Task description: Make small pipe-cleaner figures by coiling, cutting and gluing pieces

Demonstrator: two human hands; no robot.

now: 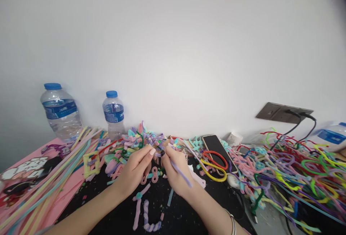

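Note:
Both hands meet over the black mat, near the middle of the view. My right hand is closed on a purple pipe cleaner, whose free end runs down over the back of the hand. The fingers of my left hand are pinched together beside it; what they grip is too small to make out. Below the hands lie a pink twisted piece with a teal knot and a purple and white L-shaped twist. A small pink looped piece sits between the wrists.
Two water bottles stand at the back left. Long pastel pipe cleaners cover the pink surface at left. A phone lies behind my right hand, beside a tangled colourful pile. Cables plug into a wall socket.

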